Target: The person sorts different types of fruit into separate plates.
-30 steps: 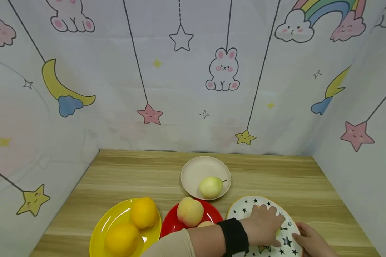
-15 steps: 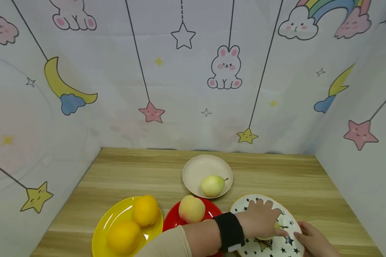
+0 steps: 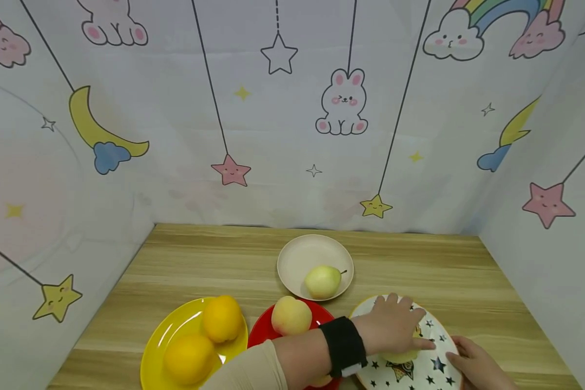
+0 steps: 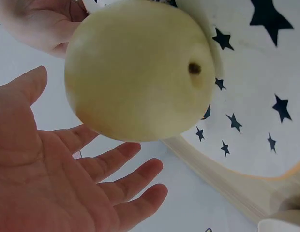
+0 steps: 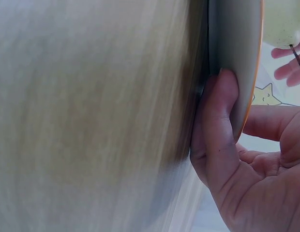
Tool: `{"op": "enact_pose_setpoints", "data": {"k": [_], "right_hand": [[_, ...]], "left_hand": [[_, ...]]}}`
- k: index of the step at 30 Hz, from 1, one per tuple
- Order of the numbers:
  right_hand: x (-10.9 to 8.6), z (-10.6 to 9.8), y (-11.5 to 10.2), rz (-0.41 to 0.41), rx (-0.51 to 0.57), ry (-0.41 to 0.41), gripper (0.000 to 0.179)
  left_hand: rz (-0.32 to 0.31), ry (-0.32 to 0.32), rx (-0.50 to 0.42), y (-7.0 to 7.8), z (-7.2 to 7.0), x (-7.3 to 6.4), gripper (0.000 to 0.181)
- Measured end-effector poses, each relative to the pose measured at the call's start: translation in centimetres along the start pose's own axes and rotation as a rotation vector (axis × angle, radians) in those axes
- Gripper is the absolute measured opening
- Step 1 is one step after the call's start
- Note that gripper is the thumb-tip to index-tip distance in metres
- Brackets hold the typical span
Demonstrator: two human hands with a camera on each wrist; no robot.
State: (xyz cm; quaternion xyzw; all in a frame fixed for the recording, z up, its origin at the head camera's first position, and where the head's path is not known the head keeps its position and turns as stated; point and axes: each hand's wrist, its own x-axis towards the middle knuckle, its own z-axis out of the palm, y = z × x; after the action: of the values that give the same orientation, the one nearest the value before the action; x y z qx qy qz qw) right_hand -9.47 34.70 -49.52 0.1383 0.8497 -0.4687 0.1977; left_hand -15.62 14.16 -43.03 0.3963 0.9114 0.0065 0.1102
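A white plate (image 3: pixel 426 374) with dark stars and an orange rim lies at the right front. On it sits a pale yellow-green pear (image 4: pixel 135 77), mostly hidden under the left hand in the head view. The left hand (image 3: pixel 392 327) hovers over this pear with fingers spread, its palm facing the fruit in the left wrist view. At the plate's right edge, the right hand (image 3: pixel 478 365) pinches the rim, thumb on top and fingers underneath. The right wrist view shows those fingers (image 5: pixel 220 116) between the plate's underside and the table.
Left of the star plate, a red plate (image 3: pixel 260 331) holds peaches (image 3: pixel 291 316), partly covered by the left forearm. A yellow plate (image 3: pixel 151 346) with two orange-yellow fruits (image 3: pixel 189 358) stands farther left. Behind is a beige plate (image 3: pixel 297 257) bearing another pear (image 3: pixel 323 281). Printed cloth walls enclose the table.
The left hand has shifted slightly left and away, its fingers spreading off the pear, more of which shows below the hand. The right hand keeps its hold on the rim.
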Motion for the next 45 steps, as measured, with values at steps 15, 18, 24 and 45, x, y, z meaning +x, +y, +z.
{"op": "enact_pose_setpoints", "data": {"k": [15,18,24,45], "right_hand": [[0.4,0.0,0.0,0.037,-0.093,0.026,0.057],[0.3,0.1,0.0,0.030,-0.076,0.028,0.057],[0.4,0.2,-0.1,0.040,-0.073,0.033,0.056],[0.3,0.1,0.0,0.029,-0.097,0.029,0.054]], "left_hand": [[-0.084,0.141,0.083,-1.9,-2.8,0.0,0.077],[-0.107,0.159,0.088,-2.3,-2.9,-0.1,0.079],[-0.171,0.188,0.067,-3.5,-3.0,-0.3,0.079],[-0.366,0.163,-0.171,-8.5,-3.0,-0.9,0.079]]}}
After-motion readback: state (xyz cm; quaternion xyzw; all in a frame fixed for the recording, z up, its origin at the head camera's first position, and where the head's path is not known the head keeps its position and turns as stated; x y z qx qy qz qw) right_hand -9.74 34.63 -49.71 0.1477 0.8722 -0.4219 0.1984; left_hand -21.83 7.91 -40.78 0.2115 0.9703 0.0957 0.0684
